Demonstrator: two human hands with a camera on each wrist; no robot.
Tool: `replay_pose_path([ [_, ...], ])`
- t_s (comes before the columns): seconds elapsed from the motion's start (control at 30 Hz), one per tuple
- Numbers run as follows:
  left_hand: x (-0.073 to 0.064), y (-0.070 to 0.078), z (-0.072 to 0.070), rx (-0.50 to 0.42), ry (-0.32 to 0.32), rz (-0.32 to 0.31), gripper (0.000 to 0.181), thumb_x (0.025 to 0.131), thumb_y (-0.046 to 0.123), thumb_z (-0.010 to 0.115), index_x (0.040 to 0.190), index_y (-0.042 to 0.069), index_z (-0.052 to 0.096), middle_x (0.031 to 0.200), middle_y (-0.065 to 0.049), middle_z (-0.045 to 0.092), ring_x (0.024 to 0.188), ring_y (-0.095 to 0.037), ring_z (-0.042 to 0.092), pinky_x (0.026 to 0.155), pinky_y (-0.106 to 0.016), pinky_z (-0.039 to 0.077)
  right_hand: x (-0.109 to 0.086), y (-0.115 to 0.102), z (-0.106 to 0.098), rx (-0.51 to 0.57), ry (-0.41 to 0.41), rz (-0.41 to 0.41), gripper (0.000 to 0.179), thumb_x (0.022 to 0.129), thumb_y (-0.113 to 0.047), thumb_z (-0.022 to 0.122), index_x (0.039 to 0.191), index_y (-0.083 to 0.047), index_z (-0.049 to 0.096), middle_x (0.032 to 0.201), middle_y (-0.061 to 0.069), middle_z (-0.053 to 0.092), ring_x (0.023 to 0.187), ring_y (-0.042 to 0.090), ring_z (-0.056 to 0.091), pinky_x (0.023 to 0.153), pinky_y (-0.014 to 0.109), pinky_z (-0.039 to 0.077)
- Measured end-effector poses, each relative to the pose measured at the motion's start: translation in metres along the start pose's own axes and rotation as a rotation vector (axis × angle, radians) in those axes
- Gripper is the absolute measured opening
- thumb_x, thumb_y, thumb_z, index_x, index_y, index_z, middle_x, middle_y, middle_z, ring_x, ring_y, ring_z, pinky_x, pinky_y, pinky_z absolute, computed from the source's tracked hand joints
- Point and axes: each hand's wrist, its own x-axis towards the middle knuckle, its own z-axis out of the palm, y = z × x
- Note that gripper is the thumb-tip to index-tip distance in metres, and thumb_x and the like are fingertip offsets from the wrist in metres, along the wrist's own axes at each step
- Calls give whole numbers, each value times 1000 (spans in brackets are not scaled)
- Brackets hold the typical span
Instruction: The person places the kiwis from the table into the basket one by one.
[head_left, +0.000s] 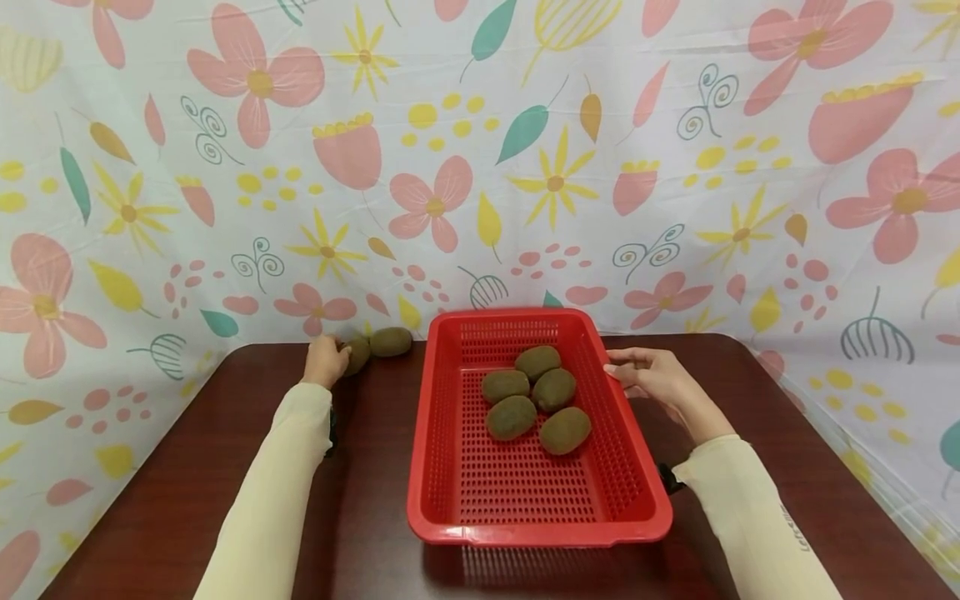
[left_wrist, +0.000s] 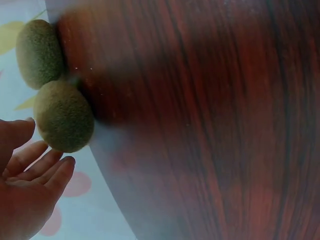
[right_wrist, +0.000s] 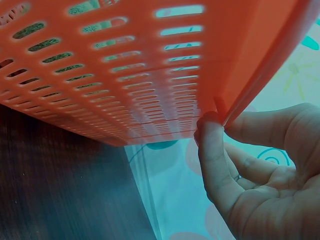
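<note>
My left hand (head_left: 326, 362) is at the back left of the table, beside a brown fuzzy kiwi (head_left: 356, 356). In the left wrist view, the thumb and relaxed fingers of that hand (left_wrist: 35, 185) spread around the near end of this kiwi (left_wrist: 65, 117); whether they touch it I cannot tell. A second kiwi (head_left: 391, 342) lies against the first one. My right hand (head_left: 660, 383) pinches the right rim of a red plastic basket (head_left: 540, 533) between thumb and fingers, as the right wrist view also shows. Several kiwis (head_left: 512, 417) sit together inside the basket.
The dark wooden table (head_left: 367, 467) carries the basket at its middle. A floral cloth (head_left: 480, 167) hangs right behind the table's back edge and along both sides.
</note>
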Motion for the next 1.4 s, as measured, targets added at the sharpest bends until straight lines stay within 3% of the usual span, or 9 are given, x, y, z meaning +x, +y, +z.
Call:
replay_pose_path([
  [0.47,-4,0,3,32,11,-28,33,94,14,62,109,-14,54,113,-34,56,105,-47,55,87,-51,48,0,1,1,10,-3,-10,59,93,-24,66,138,8,45,94,6,69,81,15,67,76,36,57],
  [0.73,-2,5,3,7,-41,-62,47,92,12,64,123,-17,45,121,-37,51,116,-50,47,93,-52,45,0,1,0,11,-1,-13,58,93,-24,65,138,7,44,96,6,69,82,14,67,77,36,57],
  [1.1,-6,11,-2,4,-179,-115,59,94,16,63,136,-17,38,135,-37,41,125,-50,40,98,-52,42,0,3,-1,1,1,-9,59,93,-24,65,139,7,44,96,6,69,82,15,66,78,37,56],
  [1.4,-12,9,-5,-17,-175,-89,58,93,17,64,135,-16,42,133,-36,44,122,-48,44,97,-51,43,0,3,0,-5,5,-15,59,93,-24,65,139,7,44,96,7,69,82,16,66,78,37,57],
])
